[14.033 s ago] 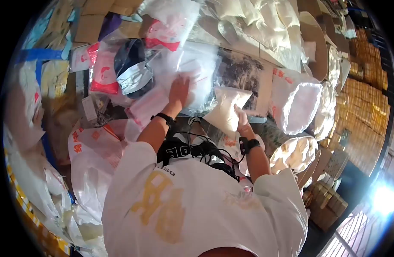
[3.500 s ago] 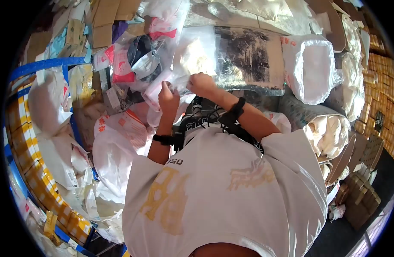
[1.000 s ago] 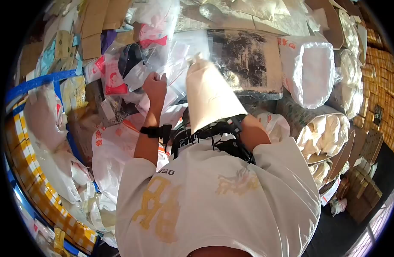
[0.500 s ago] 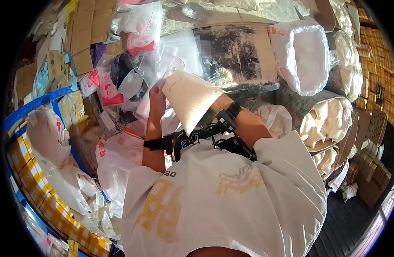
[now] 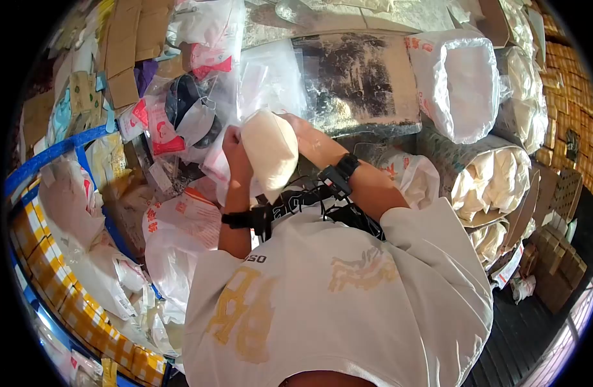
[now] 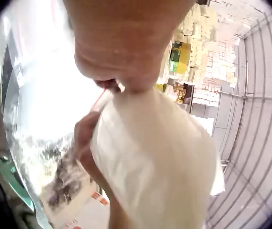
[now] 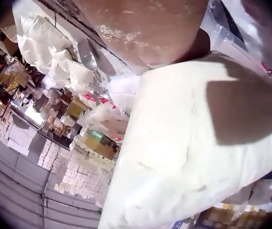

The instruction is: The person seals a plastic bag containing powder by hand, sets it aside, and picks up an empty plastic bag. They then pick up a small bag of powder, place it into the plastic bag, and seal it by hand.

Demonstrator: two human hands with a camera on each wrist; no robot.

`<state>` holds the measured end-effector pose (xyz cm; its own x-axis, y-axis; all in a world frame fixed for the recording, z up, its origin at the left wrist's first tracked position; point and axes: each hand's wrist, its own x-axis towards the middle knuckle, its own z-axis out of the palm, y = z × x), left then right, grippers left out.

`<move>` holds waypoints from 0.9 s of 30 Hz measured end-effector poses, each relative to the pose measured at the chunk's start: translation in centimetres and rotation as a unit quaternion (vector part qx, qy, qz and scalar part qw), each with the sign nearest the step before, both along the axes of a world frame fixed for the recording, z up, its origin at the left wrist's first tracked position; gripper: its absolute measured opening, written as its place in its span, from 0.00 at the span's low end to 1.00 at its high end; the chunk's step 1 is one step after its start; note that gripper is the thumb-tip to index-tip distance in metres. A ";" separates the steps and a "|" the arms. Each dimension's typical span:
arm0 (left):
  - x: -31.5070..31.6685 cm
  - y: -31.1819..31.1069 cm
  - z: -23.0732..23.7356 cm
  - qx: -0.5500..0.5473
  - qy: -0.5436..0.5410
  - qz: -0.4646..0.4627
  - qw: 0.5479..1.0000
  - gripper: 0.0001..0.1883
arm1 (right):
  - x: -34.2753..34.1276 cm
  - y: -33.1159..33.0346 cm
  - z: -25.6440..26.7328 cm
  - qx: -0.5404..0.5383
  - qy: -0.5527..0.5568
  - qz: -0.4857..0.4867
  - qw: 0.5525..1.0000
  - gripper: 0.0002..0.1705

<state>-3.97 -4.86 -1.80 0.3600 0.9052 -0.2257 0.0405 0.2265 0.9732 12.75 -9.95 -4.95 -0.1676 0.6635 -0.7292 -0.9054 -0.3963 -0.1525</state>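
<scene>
A clear plastic bag filled with pale powder [image 5: 269, 151] hangs between the two hands, in front of the person's waist. At its top left, the left hand [image 5: 234, 140] pinches the upper edge. The right hand [image 5: 299, 126] grips the top from the other side, its fingers partly hidden behind the bag. In the left wrist view a thin red line [image 6: 99, 99] runs along the bag's mouth between the hands. The right wrist view shows the full bag [image 7: 174, 138] bulging below the right hand [image 7: 150, 28], which has white powder on its skin.
Flat clear bags [image 5: 271, 77] lie ahead, beside a powder-dusted dark board [image 5: 354, 80]. A white-lined container [image 5: 467, 90] stands at right, above a box of filled bags [image 5: 490, 184]. Red-and-white packets [image 5: 164, 129] and a dark cap [image 5: 183, 100] lie left. A metal scoop [image 5: 293, 11] rests at the back.
A second ago the right hand alone held the powder bag, with the left hand apart. The bag has since moved left and turned to hang upright, and the left hand has taken its top edge.
</scene>
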 end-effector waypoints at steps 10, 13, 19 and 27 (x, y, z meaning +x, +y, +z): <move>2.3 -3.7 2.4 0.131 0.149 -0.126 0.972 0.18 | -0.8 -1.7 2.2 0.055 -0.651 0.304 0.693 0.21; 1.4 -5.2 -1.3 0.063 0.023 -0.058 0.996 0.18 | -3.1 -0.2 -2.1 -0.285 -0.331 -0.187 0.880 0.14; 1.1 -6.1 -2.7 -0.275 -0.229 0.049 0.932 0.20 | -3.1 -1.0 -2.6 -0.154 -0.440 -0.205 0.861 0.05; 3.1 -5.5 1.2 0.231 0.090 -0.102 0.963 0.21 | -0.2 -4.1 0.3 0.159 -0.189 -0.113 0.962 0.18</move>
<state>-0.82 -10.32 -0.62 0.5338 0.8385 0.1090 0.2156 -0.2596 0.9413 12.57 -14.01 -4.62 0.2451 0.8511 -0.4643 -0.8189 -0.0746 -0.5691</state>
